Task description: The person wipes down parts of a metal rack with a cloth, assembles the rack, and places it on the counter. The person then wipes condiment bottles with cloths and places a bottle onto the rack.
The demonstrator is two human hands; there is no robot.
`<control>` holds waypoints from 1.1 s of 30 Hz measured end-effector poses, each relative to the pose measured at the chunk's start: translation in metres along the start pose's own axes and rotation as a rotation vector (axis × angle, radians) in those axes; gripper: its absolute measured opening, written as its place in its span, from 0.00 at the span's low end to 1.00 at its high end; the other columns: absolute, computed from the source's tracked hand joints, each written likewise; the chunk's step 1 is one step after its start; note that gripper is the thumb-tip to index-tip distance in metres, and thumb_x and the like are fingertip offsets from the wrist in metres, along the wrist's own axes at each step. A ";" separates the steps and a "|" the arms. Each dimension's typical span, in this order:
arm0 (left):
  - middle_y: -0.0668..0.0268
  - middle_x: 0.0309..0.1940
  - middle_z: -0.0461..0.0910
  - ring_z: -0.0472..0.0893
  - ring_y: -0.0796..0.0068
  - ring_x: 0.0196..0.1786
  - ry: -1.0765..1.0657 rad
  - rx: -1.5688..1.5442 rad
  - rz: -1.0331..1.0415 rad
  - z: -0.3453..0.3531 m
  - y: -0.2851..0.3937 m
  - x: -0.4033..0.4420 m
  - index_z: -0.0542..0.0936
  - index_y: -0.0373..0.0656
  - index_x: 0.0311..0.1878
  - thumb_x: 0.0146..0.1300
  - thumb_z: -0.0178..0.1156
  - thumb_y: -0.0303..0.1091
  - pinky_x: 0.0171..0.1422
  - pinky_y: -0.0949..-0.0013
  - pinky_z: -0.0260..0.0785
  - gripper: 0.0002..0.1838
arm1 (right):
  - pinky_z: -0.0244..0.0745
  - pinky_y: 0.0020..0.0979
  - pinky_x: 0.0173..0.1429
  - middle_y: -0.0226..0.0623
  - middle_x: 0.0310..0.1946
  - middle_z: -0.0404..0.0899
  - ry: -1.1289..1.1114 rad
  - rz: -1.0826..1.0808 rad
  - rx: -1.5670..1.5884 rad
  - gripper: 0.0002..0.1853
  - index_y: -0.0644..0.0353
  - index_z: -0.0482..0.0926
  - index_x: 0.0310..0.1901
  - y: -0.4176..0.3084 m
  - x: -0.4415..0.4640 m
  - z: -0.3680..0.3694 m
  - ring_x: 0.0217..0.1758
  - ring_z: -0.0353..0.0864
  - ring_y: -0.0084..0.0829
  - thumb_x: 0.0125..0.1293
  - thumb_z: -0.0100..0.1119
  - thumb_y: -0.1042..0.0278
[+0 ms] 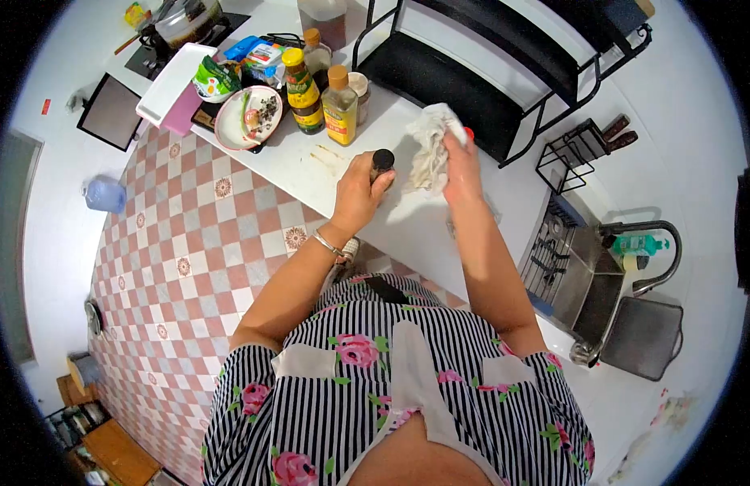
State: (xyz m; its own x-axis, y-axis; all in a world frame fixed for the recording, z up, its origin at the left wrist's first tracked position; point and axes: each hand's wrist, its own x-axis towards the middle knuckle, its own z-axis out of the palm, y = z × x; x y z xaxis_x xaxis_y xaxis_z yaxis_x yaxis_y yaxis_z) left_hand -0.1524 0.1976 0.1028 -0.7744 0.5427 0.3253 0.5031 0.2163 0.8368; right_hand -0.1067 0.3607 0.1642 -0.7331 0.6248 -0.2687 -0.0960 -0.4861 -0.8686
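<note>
My left hand (357,194) is wrapped round a small dark bottle with a black cap (383,159), near the counter's front edge. A crumpled white cloth (429,150) hangs from my right hand (462,168), above the white counter (423,243). Something red shows by the right fingers; I cannot make out what it is. Left of the cloth stand a bottle with an orange-brown cap and yellow label (339,109) and a yellow-capped sauce bottle (303,93). Brownish smears (328,155) mark the counter in front of them.
A plate of food scraps (237,130), a green bag (216,79) and a pink-and-white bin (176,89) stand to the left. Behind is a black rack (439,81). At right are a knife holder (573,154), a sink (597,296) and a black faucet (670,259).
</note>
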 end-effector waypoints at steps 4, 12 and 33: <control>0.53 0.42 0.76 0.76 0.51 0.45 0.056 0.005 0.029 0.002 0.001 0.000 0.73 0.39 0.51 0.58 0.59 0.34 0.47 0.59 0.70 0.18 | 0.72 0.39 0.49 0.41 0.44 0.77 -0.340 -0.843 -0.938 0.19 0.62 0.72 0.47 0.024 -0.018 0.003 0.46 0.77 0.41 0.56 0.63 0.65; 0.48 0.49 0.74 0.75 0.46 0.51 0.031 -0.101 -0.023 0.017 -0.029 -0.011 0.73 0.37 0.54 0.55 0.59 0.31 0.53 0.57 0.68 0.22 | 0.72 0.37 0.45 0.51 0.35 0.77 -0.148 -0.484 -0.849 0.15 0.67 0.74 0.40 0.034 -0.020 0.041 0.38 0.78 0.46 0.59 0.58 0.62; 0.69 0.35 0.71 0.68 0.79 0.38 0.000 -0.451 -0.036 0.029 -0.036 -0.008 0.69 0.37 0.51 0.64 0.51 0.30 0.46 0.75 0.64 0.13 | 0.70 0.43 0.54 0.57 0.42 0.77 -0.024 -0.320 -0.502 0.14 0.68 0.75 0.47 0.114 0.005 -0.008 0.48 0.76 0.53 0.66 0.46 0.69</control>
State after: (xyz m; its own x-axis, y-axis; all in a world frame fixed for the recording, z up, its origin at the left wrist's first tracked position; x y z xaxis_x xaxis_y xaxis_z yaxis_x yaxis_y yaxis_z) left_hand -0.1530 0.2089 0.0575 -0.7881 0.5414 0.2928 0.2585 -0.1406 0.9557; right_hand -0.1159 0.3141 0.0607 -0.7357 0.6760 0.0433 0.0115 0.0765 -0.9970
